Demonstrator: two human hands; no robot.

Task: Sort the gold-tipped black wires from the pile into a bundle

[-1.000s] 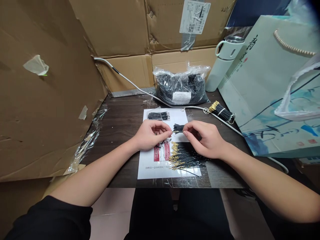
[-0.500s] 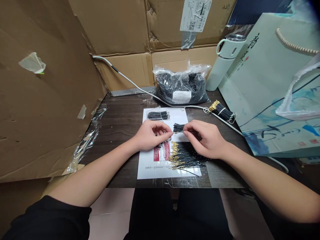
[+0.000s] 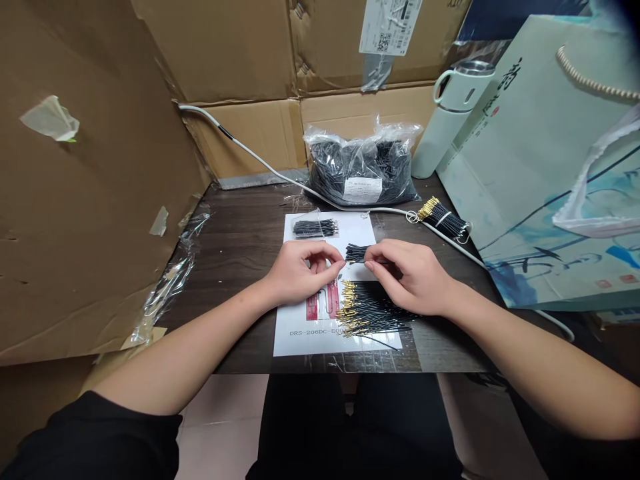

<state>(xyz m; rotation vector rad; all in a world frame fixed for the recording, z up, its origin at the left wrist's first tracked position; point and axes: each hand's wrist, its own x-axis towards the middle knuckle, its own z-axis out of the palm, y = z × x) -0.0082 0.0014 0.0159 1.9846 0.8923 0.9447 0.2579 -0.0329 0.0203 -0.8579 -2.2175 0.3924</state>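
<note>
My left hand (image 3: 299, 272) and my right hand (image 3: 410, 275) meet over a white printed sheet (image 3: 305, 328) on the dark table. Both are closed in a pinch, fingertips nearly touching, on a thin black wire piece (image 3: 356, 263) held between them. A small heap of short black tubes (image 3: 356, 253) lies just behind the fingertips. Below my right hand spreads a pile of black wires with gold pins (image 3: 367, 313). A small clear bag of black pieces (image 3: 315, 228) lies on the sheet's far end.
A large plastic bag of black parts (image 3: 361, 173) stands at the back, a white cable (image 3: 270, 170) running past it. A tied bundle of gold-tipped wires (image 3: 444, 219), a pale thermos (image 3: 449, 120) and a paper gift bag (image 3: 550, 173) are at right. Cardboard walls enclose left and back.
Both hands stay pinched together in the same spot. Only the camera has shifted slightly.
</note>
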